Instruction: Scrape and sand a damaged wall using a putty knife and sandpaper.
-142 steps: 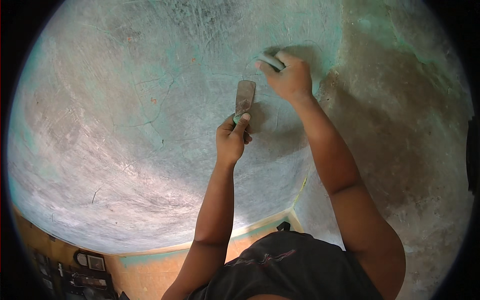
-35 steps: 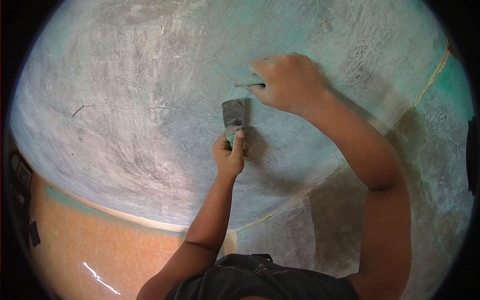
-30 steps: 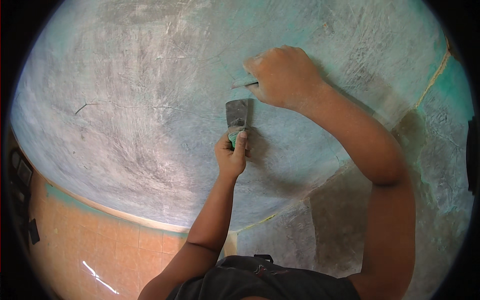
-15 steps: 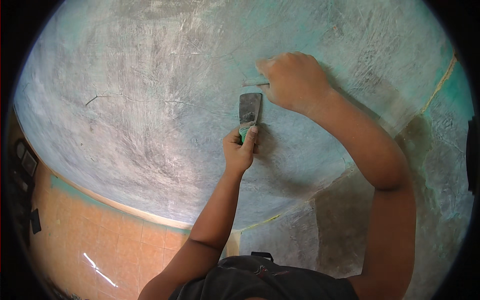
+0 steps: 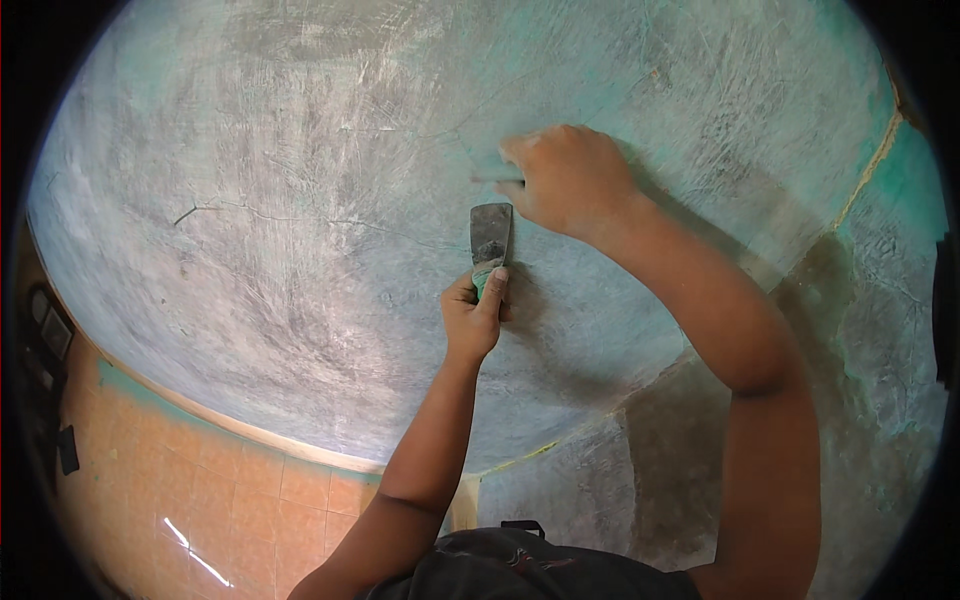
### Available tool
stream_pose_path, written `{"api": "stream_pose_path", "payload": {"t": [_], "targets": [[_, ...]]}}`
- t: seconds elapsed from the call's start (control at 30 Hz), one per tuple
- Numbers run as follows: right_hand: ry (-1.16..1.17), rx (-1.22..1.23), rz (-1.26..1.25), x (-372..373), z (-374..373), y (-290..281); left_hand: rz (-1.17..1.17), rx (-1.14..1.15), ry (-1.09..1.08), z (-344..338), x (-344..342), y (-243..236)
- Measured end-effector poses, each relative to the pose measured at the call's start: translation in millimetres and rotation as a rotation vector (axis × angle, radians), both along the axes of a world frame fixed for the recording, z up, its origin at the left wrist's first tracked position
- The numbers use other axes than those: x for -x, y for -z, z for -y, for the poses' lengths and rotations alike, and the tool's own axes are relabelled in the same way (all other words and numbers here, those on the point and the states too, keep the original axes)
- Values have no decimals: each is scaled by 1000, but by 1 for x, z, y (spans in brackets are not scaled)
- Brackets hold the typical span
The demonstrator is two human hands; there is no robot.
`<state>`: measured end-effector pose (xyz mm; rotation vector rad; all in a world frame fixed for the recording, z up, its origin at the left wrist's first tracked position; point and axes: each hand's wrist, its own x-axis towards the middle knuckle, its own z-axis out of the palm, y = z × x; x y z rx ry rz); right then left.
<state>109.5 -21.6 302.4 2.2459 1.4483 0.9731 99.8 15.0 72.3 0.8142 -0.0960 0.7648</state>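
My left hand [image 5: 476,318] is closed around the green handle of a putty knife [image 5: 490,232], its broad grey blade pointing up and a lump of grey paste near the base of the blade. Above and to the right, my right hand [image 5: 575,180] grips a thin, dark, flat tool [image 5: 498,180], seen edge-on and smeared by motion, so its kind is unclear. That tool lies close to the grey-green plastered wall [image 5: 330,290], just above the putty knife's tip. A thin crack [image 5: 290,217] runs across the wall to the left of both hands.
Orange floor tiles [image 5: 215,470] lie beyond the wall's curved lower edge at the lower left. A yellowish seam [image 5: 868,165] marks a corner on the right, and a darker grey patch [image 5: 680,450] sits below my right arm. Dark objects [image 5: 50,330] stand at the far left.
My right hand and its thin tool have shifted slightly left and down in the view. The putty knife in my left hand also sits a little lower; the whole view has tilted slightly.
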Motion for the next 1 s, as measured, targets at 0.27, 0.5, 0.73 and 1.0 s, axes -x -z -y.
{"api": "stream_pose_path", "payload": {"t": [0.27, 0.5, 0.73, 1.0], "targets": [[-30, -15, -17, 0, -2, -2, 10, 27, -14, -2, -1, -2], [21, -18, 0, 5, -5, -5, -14, 7, -11, -1, 5, -6], [48, 12, 3, 11, -10, -5, -44, 0, -17, 2, 9, -6], [13, -5, 11, 5, -9, -8, -49, -44, -33, -1, 6, -7]]}}
